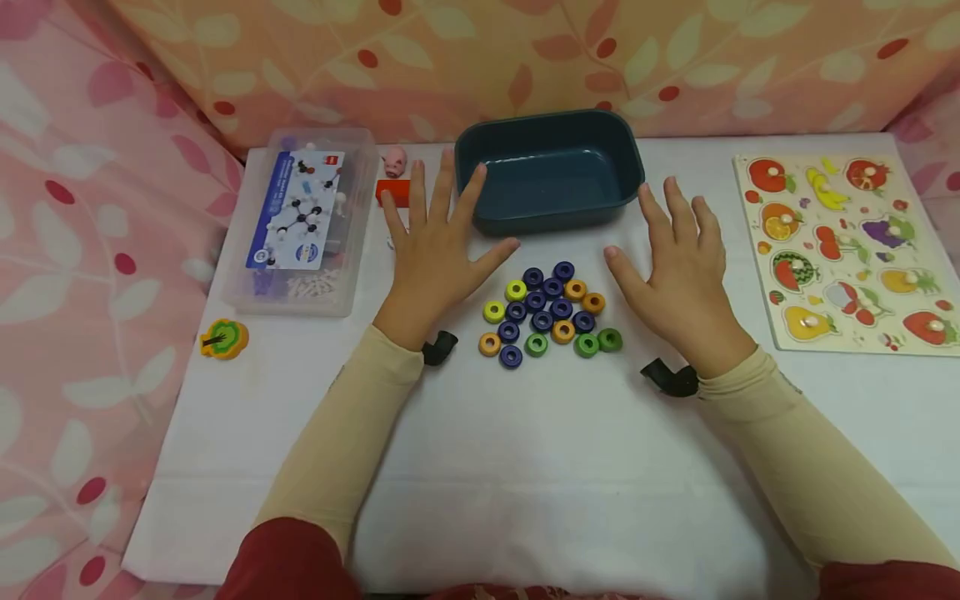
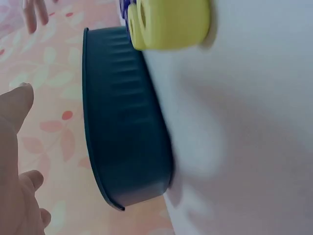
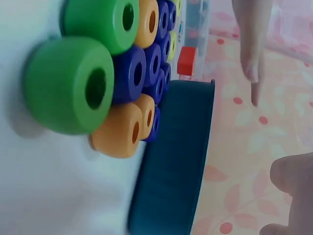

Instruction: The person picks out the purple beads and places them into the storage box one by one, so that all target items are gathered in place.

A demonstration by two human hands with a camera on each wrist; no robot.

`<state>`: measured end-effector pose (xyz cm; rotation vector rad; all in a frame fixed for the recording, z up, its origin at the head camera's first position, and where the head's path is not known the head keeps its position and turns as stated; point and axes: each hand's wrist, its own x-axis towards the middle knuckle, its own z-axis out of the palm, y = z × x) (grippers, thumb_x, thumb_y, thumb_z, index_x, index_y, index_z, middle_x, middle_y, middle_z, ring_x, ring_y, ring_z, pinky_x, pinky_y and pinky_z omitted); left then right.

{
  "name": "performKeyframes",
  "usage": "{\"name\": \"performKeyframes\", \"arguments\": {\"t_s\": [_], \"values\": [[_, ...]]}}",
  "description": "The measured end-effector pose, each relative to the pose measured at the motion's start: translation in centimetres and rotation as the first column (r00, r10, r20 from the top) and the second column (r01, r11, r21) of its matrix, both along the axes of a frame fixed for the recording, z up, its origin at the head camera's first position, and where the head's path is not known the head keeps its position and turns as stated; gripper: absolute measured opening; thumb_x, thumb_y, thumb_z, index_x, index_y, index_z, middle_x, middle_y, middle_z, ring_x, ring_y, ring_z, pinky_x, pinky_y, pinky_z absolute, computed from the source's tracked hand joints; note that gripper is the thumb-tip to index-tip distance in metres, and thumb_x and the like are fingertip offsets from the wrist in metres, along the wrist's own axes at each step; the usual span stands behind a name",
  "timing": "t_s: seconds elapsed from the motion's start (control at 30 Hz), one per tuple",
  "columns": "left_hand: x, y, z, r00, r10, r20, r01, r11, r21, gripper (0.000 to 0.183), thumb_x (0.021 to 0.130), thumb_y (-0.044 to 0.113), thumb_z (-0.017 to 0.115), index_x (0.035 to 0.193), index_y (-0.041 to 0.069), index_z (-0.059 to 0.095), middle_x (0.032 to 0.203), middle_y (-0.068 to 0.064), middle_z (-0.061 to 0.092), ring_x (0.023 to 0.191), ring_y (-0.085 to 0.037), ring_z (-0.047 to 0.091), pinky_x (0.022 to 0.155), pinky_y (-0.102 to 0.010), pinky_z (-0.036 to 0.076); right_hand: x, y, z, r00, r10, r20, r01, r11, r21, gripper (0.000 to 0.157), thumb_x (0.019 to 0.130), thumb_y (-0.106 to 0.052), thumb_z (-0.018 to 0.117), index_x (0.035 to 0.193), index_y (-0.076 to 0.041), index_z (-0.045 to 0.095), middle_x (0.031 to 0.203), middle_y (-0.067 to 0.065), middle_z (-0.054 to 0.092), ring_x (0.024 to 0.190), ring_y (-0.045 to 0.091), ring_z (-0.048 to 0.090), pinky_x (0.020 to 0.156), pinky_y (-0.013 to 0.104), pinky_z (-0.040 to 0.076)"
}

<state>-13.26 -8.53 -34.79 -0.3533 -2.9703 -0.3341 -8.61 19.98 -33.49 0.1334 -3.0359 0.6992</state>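
Several round beads with holes, in purple, orange, green and yellow, lie in a loose cluster mid-table, among them a purple bead [image 1: 542, 322], a green bead [image 3: 68, 85] and a yellow bead [image 2: 173, 22]. My left hand [image 1: 433, 262] is spread above the table to the left of the beads, fingers straight and holding nothing. To their right my right hand [image 1: 678, 287] hovers with fingers extended, also holding nothing. Behind the beads, between the two hands, stands a dark teal plastic basin [image 1: 551, 218]; its inside shows bare.
A clear plastic box [image 1: 300, 287] with a molecule-model label stands at the back left, a yellow-green tree-shaped toy [image 1: 224, 339] before it. Beside the box are a pink pig figure [image 1: 394, 160] and a red block [image 1: 393, 192]. A fruit puzzle board [image 1: 847, 250] lies at the right.
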Motion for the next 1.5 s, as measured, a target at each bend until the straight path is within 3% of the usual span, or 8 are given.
{"name": "performKeyframes", "arguments": {"t_s": [0.1, 0.33, 0.6, 0.9, 1.07, 1.23, 1.37, 1.5], "values": [[-1.1, -0.2, 0.2, 1.000, 0.005, 0.010, -0.005, 1.000, -0.002, 0.097, 0.085, 0.084, 0.040, 0.157, 0.044, -0.010, 0.165, 0.007, -0.028, 0.154, -0.029, -0.024, 0.118, -0.068, -0.013, 0.2, 0.1, -0.2, 1.000, 0.012, 0.010, -0.012, 1.000, -0.018, 0.079, 0.100, -0.052, 0.048, 0.163, -0.029, 0.006, 0.170, 0.000, -0.006, 0.154, 0.036, -0.007, 0.118, 0.071, 0.003], [-3.6, -0.1, 0.3, 0.996, 0.032, 0.080, -0.034, 0.999, 0.026, 0.093, 0.086, 0.087, 0.032, 0.158, 0.044, -0.007, 0.167, 0.007, -0.022, 0.154, -0.027, -0.021, 0.122, -0.058, -0.016, 1.1, 0.0, -1.1, 0.997, 0.050, 0.067, -0.045, 0.996, -0.074, 0.079, 0.100, -0.054, 0.049, 0.163, -0.028, 0.010, 0.170, -0.001, 0.001, 0.149, 0.042, 0.011, 0.112, 0.072, 0.023], [-5.7, 0.3, -0.7, 0.977, 0.060, 0.205, -0.071, 0.996, 0.050, 0.098, 0.087, 0.085, 0.033, 0.161, 0.033, -0.003, 0.167, 0.006, -0.019, 0.157, -0.028, -0.002, 0.127, -0.053, 0.001, 0.3, -0.7, -2.3, 0.981, 0.143, 0.130, -0.115, 0.973, -0.198, 0.075, 0.100, -0.052, 0.052, 0.161, -0.026, 0.019, 0.169, 0.001, 0.014, 0.150, 0.038, 0.018, 0.115, 0.065, 0.024], [-6.6, 0.5, -1.4, 0.957, 0.067, 0.283, -0.113, 0.982, 0.148, 0.117, 0.078, 0.090, 0.043, 0.162, 0.019, 0.004, 0.169, 0.007, -0.007, 0.157, -0.024, 0.008, 0.127, -0.048, 0.009, -1.7, -1.8, -2.6, 0.928, 0.231, 0.291, -0.134, 0.938, -0.319, 0.062, 0.102, -0.050, 0.051, 0.155, -0.022, 0.037, 0.162, 0.003, 0.031, 0.127, 0.031, 0.053, 0.106, 0.054, 0.046], [-7.0, 0.4, -0.9, 0.941, 0.055, 0.335, -0.120, 0.977, 0.176, 0.123, 0.072, 0.092, 0.049, 0.162, 0.023, 0.001, 0.169, 0.011, -0.007, 0.157, -0.027, 0.011, 0.125, -0.051, 0.016, -2.6, -2.0, -3.2, 0.907, 0.246, 0.342, -0.129, 0.935, -0.331, 0.052, 0.103, -0.048, 0.050, 0.149, -0.022, 0.048, 0.152, 0.003, 0.047, 0.123, 0.029, 0.056, 0.101, 0.051, 0.049], [-7.4, -0.1, 0.1, 0.915, 0.030, 0.403, -0.102, 0.982, 0.160, 0.126, 0.070, 0.091, 0.053, 0.162, 0.024, 0.000, 0.169, 0.012, -0.008, 0.157, -0.025, 0.010, 0.125, -0.051, 0.019, -3.5, -2.3, -3.4, 0.888, 0.249, 0.385, -0.119, 0.936, -0.331, 0.046, 0.104, -0.046, 0.049, 0.145, -0.024, 0.054, 0.145, 0.003, 0.055, 0.125, 0.026, 0.056, 0.105, 0.051, 0.047], [-7.6, -0.5, 0.9, 0.891, 0.011, 0.455, -0.089, 0.985, 0.151, 0.124, 0.071, 0.087, 0.059, 0.163, 0.024, 0.003, 0.169, 0.011, -0.007, 0.156, -0.027, 0.016, 0.122, -0.051, 0.027, -4.1, -2.5, -3.4, 0.879, 0.268, 0.394, -0.132, 0.931, -0.339, 0.042, 0.104, -0.043, 0.050, 0.140, -0.022, 0.059, 0.141, 0.003, 0.059, 0.128, 0.024, 0.055, 0.110, 0.051, 0.043], [-8.1, -0.4, 1.3, 0.878, -0.014, 0.479, -0.067, 0.986, 0.151, 0.124, 0.070, 0.086, 0.062, 0.163, 0.027, 0.005, 0.169, 0.012, -0.006, 0.156, -0.024, 0.014, 0.123, -0.050, 0.026, -4.6, -2.6, -3.3, 0.877, 0.280, 0.391, -0.152, 0.932, -0.328, 0.039, 0.105, -0.040, 0.051, 0.135, -0.019, 0.064, 0.136, 0.005, 0.063, 0.123, 0.022, 0.057, 0.108, 0.049, 0.045]]}}
